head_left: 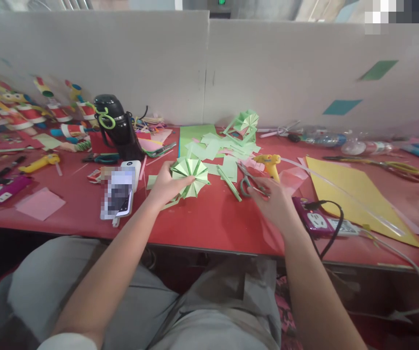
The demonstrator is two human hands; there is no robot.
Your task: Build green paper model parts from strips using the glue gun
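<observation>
Left hand (165,184): thumb pressed on the front of the rosette (194,170), fingers behind it, closed to the thickness of the paper; rosette held at mid-table, tilted to show its face. Right hand (270,201): fingers partly curled, at the handles of the scissors (245,183); whether they grip or only touch, cannot tell. Rosette: pale green paper, sharply pleated, round, folds radiating from the centre. Scissors: metal, dark handles, blades toward the far left. Between rosette and scissors: narrow green tubes (229,183), lying slantwise. Just beyond the right hand: glue gun (270,165), yellow. Far middle: loose green scraps (211,148), flat, overlapping; on their far side, a folded green model (246,124). Left of the left hand: phone (131,180); farther, black flask (116,129), upright. Right: power strip (315,221), purple; yellow sheet (340,194). Table (209,226): smooth, red; its surface runs between the wrists to a straight near edge; pale partition (122,53) along the far side.
</observation>
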